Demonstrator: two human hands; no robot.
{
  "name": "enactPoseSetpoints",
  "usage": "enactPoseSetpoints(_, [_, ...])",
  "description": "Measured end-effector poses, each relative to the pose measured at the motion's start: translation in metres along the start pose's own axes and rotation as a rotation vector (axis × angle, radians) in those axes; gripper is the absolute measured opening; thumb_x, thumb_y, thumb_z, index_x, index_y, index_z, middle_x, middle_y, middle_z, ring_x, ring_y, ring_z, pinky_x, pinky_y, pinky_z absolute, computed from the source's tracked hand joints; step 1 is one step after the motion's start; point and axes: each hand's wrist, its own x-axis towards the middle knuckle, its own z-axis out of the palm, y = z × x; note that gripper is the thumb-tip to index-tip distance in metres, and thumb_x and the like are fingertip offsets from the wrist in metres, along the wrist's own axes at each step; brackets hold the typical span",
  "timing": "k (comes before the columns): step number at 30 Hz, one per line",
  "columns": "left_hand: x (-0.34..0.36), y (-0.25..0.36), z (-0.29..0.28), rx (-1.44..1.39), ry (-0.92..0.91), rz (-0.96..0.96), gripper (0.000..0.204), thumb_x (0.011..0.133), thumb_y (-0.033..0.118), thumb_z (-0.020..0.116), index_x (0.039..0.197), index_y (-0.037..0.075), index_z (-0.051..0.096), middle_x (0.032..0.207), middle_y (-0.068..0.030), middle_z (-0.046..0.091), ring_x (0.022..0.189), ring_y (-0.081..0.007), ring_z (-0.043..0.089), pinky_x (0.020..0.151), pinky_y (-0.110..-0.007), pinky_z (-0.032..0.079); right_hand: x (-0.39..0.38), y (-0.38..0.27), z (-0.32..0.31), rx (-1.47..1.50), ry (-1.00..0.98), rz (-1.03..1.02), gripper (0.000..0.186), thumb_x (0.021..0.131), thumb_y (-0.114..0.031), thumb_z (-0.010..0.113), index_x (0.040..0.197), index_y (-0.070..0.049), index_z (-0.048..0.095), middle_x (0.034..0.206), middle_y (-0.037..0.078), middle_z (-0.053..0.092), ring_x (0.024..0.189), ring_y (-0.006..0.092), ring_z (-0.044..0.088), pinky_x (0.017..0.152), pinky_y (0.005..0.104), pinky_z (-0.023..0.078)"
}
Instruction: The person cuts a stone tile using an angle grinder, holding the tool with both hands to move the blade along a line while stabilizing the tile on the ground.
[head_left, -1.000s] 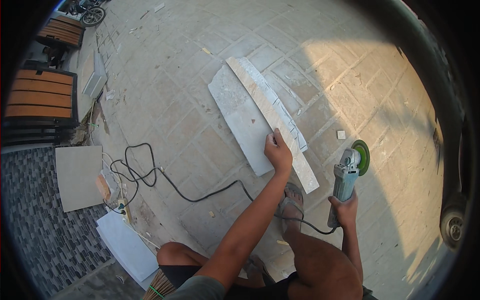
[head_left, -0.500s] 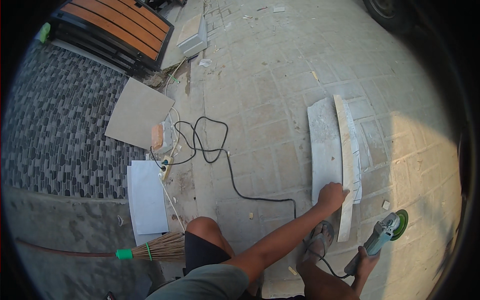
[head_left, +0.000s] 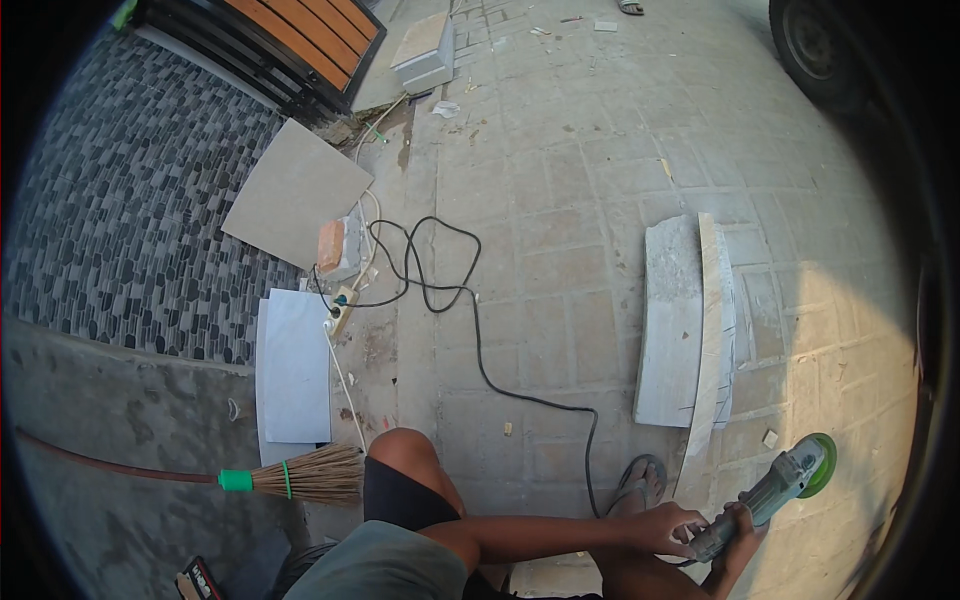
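Though slender, metal-headed grinder [head_left: 775,491] with round disc [head_left: 823,468]

I see the angle grinder [head_left: 770,491] held in the near right of the scene; its body is grey-teal with a dark rear grip [head_left: 712,541], slanting from near left to far right; a green disc [head_left: 823,465] sits at the far end; I can't tell whether it spins.

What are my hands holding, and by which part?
An angle grinder, held around its rear body by the right hand; the left hand is at its tail end, grip unclear.
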Motion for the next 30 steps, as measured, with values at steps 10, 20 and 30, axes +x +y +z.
enactPoseSetpoints(10, [-0.028,-0.008,-0.008,-0.055,0.218,0.005,0.061,0.086,0.014,0.082,0.140,-0.003,0.060,0.101,-0.0149,0.079,0.094,-0.0189,0.077,0.088,-0.034,0.060,0.011,-0.001,0.030,0.106,-0.097,0.122,0.052,0.088,-0.025,0.074,0.130,0.003,0.059,0.094,0.012,0.065,0.069,0.0199,0.062,0.060,0.0333,0.052])
enactPoseSetpoints(20, [-0.045,0.017,-0.056,-0.069,0.431,0.039,0.040,0.076,0.016,0.091,0.108,-0.001,0.074,0.090,-0.0097,0.079,0.082,-0.0137,0.075,0.073,-0.029,0.057,0.009,-0.022,0.086,0.062,-0.365,0.133,0.062,0.087,-0.025,0.075,0.141,-0.003,0.054,0.105,0.012,0.066,0.087,0.0213,0.063,0.076,0.0367,0.055])
enactPoseSetpoints(30, [-0.084,0.023,-0.084,0.633,0.601,0.190,0.034,0.077,0.037,0.082,0.087,0.006,0.070,0.078,-0.0134,0.070,0.077,-0.0379,0.069,0.070,-0.048,0.053,0.000,-0.021,0.150,-0.027,-0.510,0.088,0.059,0.085,-0.021,0.076,0.135,0.000,0.054,0.104,0.013,0.066,0.082,0.0218,0.064,0.066,0.0365,0.056])
